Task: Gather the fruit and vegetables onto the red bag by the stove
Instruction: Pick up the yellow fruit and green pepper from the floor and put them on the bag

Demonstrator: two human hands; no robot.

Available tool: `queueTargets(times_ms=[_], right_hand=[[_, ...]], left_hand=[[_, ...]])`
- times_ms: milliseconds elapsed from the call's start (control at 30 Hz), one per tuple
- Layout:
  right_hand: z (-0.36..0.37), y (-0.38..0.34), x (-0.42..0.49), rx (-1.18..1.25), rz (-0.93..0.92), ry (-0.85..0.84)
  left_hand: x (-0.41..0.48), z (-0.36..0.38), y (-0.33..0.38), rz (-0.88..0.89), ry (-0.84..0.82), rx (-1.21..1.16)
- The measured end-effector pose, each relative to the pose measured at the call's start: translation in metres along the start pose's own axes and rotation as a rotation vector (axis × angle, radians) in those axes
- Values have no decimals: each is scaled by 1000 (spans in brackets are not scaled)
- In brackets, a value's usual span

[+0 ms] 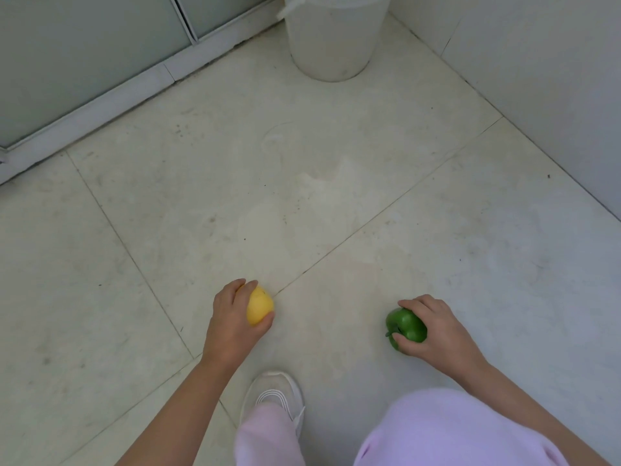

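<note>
I look down at a pale tiled floor (302,203). My left hand (232,317) is closed around a yellow lemon (259,306), thumb and fingers wrapped over its sides. My right hand (433,327) grips a green bell pepper (405,326) with its stem end pointing left. Both hands hang low in front of my legs. The red bag and the stove are not in view.
A white plastic bucket (332,38) stands in the far corner. Grey cabinet doors (84,62) with a white plinth run along the upper left. A white wall (554,79) closes the right side. My white shoe (274,395) and pink trouser legs fill the bottom.
</note>
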State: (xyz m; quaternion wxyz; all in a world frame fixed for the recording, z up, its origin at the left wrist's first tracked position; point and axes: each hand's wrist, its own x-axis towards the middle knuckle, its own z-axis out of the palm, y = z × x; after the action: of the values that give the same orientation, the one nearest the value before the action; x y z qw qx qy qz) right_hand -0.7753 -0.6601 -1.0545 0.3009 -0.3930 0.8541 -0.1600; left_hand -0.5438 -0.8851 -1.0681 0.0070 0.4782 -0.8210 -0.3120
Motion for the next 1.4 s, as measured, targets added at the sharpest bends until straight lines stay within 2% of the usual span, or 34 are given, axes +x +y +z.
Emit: queueTargets(times_ms=[400,700,867,1033,1400], right_hand=[[-37,-16,10,100,-18,156],[-91,-55,23,150,-70,261],[-150,-102,16,194,-87,359],[-231,-159,-14,244,-63,447],[-427,-293,-113,310,-82,526]], left_hand=[[6,-17,43,83,84,-168],[27,-73,100,184,140,-166],[28,-132,145,217,225,-189],[4,-203,199,208,234,-225],[-81,-390,351,193,267,-327]])
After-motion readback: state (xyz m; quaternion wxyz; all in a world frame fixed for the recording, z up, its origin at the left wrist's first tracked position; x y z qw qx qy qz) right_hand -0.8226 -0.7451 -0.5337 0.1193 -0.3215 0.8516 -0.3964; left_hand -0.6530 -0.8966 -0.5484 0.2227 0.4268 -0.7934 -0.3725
